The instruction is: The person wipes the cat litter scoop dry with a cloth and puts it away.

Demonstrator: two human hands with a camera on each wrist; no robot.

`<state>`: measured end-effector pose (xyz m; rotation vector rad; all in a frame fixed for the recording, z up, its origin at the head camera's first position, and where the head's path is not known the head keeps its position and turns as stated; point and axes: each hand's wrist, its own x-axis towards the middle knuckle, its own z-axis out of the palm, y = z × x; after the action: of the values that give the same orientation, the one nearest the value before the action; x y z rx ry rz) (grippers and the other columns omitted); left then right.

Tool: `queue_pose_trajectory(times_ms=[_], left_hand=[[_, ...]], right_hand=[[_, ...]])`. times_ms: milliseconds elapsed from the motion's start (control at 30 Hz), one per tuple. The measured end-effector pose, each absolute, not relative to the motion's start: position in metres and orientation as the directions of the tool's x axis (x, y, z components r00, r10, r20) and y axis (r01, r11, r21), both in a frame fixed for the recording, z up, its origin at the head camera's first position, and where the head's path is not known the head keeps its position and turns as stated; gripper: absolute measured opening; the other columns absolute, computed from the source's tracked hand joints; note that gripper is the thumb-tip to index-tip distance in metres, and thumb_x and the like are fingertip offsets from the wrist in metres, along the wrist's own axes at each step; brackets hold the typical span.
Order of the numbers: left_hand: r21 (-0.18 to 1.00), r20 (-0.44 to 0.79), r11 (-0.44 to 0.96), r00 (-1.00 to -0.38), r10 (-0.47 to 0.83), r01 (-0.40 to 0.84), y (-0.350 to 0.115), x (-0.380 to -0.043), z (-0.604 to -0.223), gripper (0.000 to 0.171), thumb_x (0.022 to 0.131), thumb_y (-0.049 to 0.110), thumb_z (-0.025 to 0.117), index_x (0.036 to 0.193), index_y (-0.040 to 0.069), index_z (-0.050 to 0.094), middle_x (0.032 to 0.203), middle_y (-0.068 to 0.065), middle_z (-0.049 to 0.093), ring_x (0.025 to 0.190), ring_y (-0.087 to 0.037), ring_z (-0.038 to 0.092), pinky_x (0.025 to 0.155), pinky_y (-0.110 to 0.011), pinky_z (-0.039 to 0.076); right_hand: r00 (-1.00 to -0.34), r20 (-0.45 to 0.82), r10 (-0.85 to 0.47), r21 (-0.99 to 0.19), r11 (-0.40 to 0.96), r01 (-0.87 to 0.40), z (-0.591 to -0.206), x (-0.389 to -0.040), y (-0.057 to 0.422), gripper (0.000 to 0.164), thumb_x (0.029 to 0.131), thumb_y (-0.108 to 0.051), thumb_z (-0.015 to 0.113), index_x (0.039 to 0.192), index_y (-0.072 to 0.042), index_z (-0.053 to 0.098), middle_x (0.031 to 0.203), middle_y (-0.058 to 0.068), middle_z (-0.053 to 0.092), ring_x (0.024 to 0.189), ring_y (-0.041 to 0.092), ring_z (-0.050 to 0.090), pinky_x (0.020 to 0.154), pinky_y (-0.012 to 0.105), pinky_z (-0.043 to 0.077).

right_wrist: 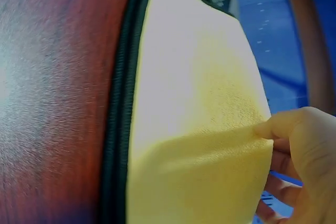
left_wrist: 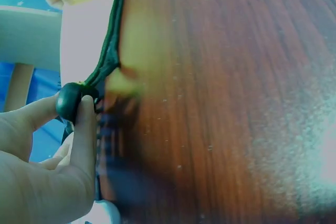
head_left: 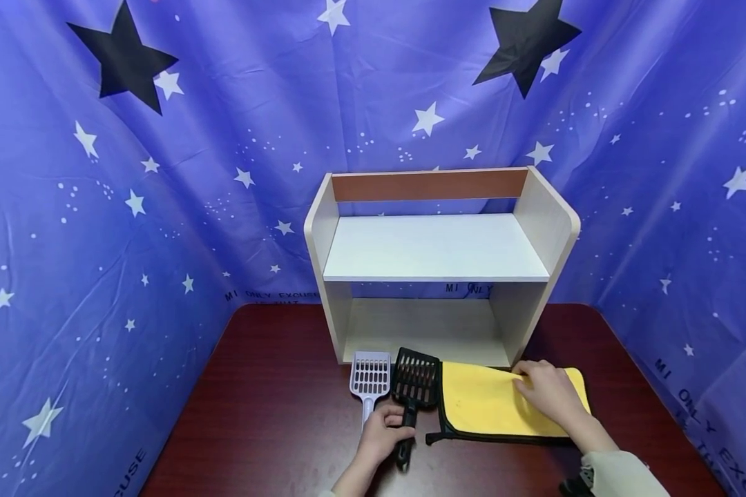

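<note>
A black slotted litter scoop [head_left: 410, 403] lies with its head toward the shelf, and my left hand [head_left: 380, 435] pinches its handle between thumb and fingers. To its left is a light grey litter scoop [head_left: 371, 395], its handle partly hidden behind that hand. My right hand [head_left: 548, 392] grips the far edge of a yellow zip pouch [head_left: 480, 402] with black trim. In the right wrist view, the thumb presses on the yellow cloth [right_wrist: 210, 145] while the other fingers curl behind the edge. The black scoop's head overlaps the pouch's left end.
A small two-tier shelf unit [head_left: 435, 247] with pale side panels stands at the back of the dark red table [head_left: 255, 400]. Blue star-printed cloth [head_left: 211, 138] hangs around the table. A dark item [head_left: 577, 484] shows by the right sleeve.
</note>
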<state>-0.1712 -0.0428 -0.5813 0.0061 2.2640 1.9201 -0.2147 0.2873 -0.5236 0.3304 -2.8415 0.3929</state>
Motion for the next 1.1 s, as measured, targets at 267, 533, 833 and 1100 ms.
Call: queue_pose_trajectory(times_ms=[267,533,833,1100], left_hand=[[0.993,-0.102,-0.041,-0.979,0.179,-0.111,-0.052,-0.173,-0.569,0.039,0.077,-0.006,0.067,0.113,-0.016,0.054,0.1,-0.03,0.066,0.079,-0.01,0.065,0.065,-0.022,0.054],[0.976,-0.125,-0.154,-0.974,0.189,-0.155,-0.067,-0.176,-0.548,0.04,0.08,-0.006,0.062,0.118,-0.018,0.052,0.102,-0.03,0.065,0.074,-0.009,0.064,0.067,-0.027,0.057],[0.968,-0.1,-0.201,-0.965,0.243,-0.151,-0.082,-0.176,-0.525,0.043,0.085,-0.002,0.061,0.122,-0.018,0.048,0.106,-0.026,0.066,0.078,-0.012,0.068,0.074,-0.028,0.057],[0.964,-0.09,-0.215,-0.95,0.299,-0.159,-0.094,-0.176,-0.504,0.043,0.087,-0.001,0.061,0.125,-0.016,0.048,0.105,-0.022,0.067,0.082,-0.013,0.069,0.075,-0.025,0.056]], right_hand=[[-0.901,0.385,-0.198,-0.355,0.87,-0.343,-0.492,-0.199,0.292,0.011,0.078,-0.015,0.074,0.08,-0.022,0.065,0.079,-0.007,0.065,0.077,0.02,0.06,0.066,0.038,0.046],[-0.812,0.553,-0.189,-0.498,0.707,-0.503,-0.479,-0.19,0.285,0.02,0.078,-0.006,0.075,0.081,-0.022,0.064,0.096,-0.001,0.063,0.088,-0.001,0.054,0.073,0.007,0.038],[-0.783,0.593,-0.189,-0.646,0.468,-0.603,-0.464,-0.187,0.263,0.026,0.079,0.008,0.068,0.09,-0.014,0.061,0.119,0.012,0.064,0.117,0.007,0.054,0.088,0.006,0.043],[-0.771,0.596,-0.222,-0.617,0.488,-0.618,-0.457,-0.189,0.244,0.027,0.082,0.006,0.066,0.103,-0.009,0.06,0.102,-0.003,0.064,0.096,0.001,0.055,0.079,0.007,0.043]])
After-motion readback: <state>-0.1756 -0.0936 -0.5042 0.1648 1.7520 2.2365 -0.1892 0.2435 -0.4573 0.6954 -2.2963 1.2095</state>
